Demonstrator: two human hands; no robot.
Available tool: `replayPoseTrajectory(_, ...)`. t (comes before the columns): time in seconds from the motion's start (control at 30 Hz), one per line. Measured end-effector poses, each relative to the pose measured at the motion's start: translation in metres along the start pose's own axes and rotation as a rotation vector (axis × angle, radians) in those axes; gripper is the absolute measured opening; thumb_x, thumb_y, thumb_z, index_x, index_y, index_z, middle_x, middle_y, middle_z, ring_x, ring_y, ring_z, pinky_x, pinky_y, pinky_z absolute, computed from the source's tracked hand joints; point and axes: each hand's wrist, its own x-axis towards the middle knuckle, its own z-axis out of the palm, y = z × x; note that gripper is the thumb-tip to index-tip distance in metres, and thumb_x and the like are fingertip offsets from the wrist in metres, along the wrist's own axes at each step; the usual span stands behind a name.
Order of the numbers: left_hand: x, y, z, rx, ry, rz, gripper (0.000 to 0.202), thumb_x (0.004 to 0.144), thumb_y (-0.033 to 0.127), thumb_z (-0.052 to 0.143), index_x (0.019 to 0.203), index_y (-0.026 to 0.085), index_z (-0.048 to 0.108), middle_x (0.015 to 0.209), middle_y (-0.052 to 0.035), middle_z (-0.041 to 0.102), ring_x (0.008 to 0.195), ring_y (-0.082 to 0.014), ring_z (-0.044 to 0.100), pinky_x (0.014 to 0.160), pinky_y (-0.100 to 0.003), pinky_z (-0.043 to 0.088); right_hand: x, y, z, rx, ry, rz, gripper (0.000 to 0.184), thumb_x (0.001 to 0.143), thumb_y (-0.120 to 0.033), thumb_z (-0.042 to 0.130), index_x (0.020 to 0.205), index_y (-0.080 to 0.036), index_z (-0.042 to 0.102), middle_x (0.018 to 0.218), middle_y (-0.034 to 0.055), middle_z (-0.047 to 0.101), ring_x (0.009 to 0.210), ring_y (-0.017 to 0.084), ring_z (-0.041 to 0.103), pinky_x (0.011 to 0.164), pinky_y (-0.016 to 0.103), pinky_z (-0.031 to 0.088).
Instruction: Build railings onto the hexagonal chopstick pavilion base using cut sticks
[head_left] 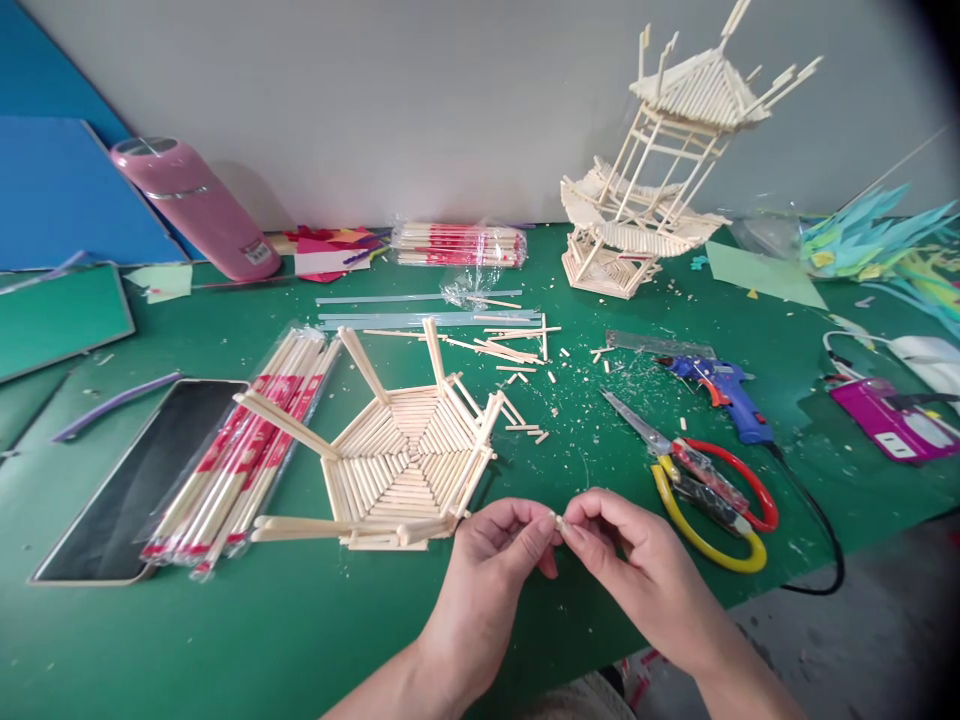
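My left hand (501, 560) and my right hand (630, 560) meet at the front of the green table, thumbs and fingertips pinched around a tiny piece of wooden stick (559, 522). Most of that piece is hidden by the fingers. Just left of my left hand lies a hexagonal stick base (411, 455), its panels made of short sticks, with paired sticks rising from its corners. Right of my right hand rest scissors (705, 490) with red and yellow handles. Behind them is a blue hot glue gun (720, 390).
A tiered stick pavilion (660, 190) stands at the back right. Packaged sticks (247, 440) overlap a phone (142, 490) on the left. Loose cut sticks (502, 345) and a clear ruler (660, 345) lie mid-table. A pink flask (199, 210) leans at the back left.
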Motion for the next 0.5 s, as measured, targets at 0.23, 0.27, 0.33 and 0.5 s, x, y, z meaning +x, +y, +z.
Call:
replayPoseTrajectory(0.23, 0.002, 0.002, 0.002, -0.006, -0.014, -0.024, 0.015, 0.077, 0.026, 0.064, 0.072, 0.012, 0.062, 0.061, 0.0007, 0.055, 0.059, -0.0089, 0.045, 0.058, -0.022, 0.033, 0.002, 0.001, 0.0, -0.125, 0.049, -0.135, 0.013, 0.088, -0.021, 0.044, 0.076, -0.021, 0.05, 0.074, -0.0026, 0.051, 0.066, 0.009, 0.047, 0.06, 0.021, 0.039)
replayPoseTrajectory(0.27, 0.003, 0.003, 0.002, -0.01, -0.013, -0.032, 0.015, 0.077, 0.026, 0.064, 0.072, 0.012, 0.062, 0.061, 0.0007, 0.054, 0.059, -0.0088, 0.045, 0.058, -0.022, 0.033, 0.002, 0.002, 0.0, -0.137, 0.054, -0.143, 0.013, 0.087, -0.02, 0.044, 0.076, -0.021, 0.05, 0.074, -0.0024, 0.051, 0.066, 0.009, 0.048, 0.06, 0.021, 0.04)
replayPoseTrajectory(0.33, 0.003, 0.004, 0.003, -0.043, -0.015, -0.055, 0.015, 0.076, 0.025, 0.064, 0.071, 0.011, 0.061, 0.06, 0.0006, 0.054, 0.058, -0.0085, 0.044, 0.057, -0.022, 0.033, 0.003, 0.004, 0.0, -0.152, 0.087, -0.153, 0.008, 0.086, -0.019, 0.046, 0.08, -0.021, 0.051, 0.076, -0.0018, 0.052, 0.068, 0.01, 0.049, 0.061, 0.022, 0.041)
replayPoseTrajectory(0.5, 0.006, 0.006, 0.002, -0.197, -0.101, -0.131, 0.015, 0.077, 0.022, 0.064, 0.068, 0.01, 0.061, 0.063, -0.0007, 0.055, 0.056, -0.0076, 0.044, 0.057, -0.021, 0.034, 0.002, 0.01, -0.002, -0.169, 0.14, -0.303, 0.016, 0.084, -0.013, 0.05, 0.096, -0.022, 0.055, 0.085, 0.0001, 0.056, 0.075, 0.01, 0.053, 0.066, 0.021, 0.045)
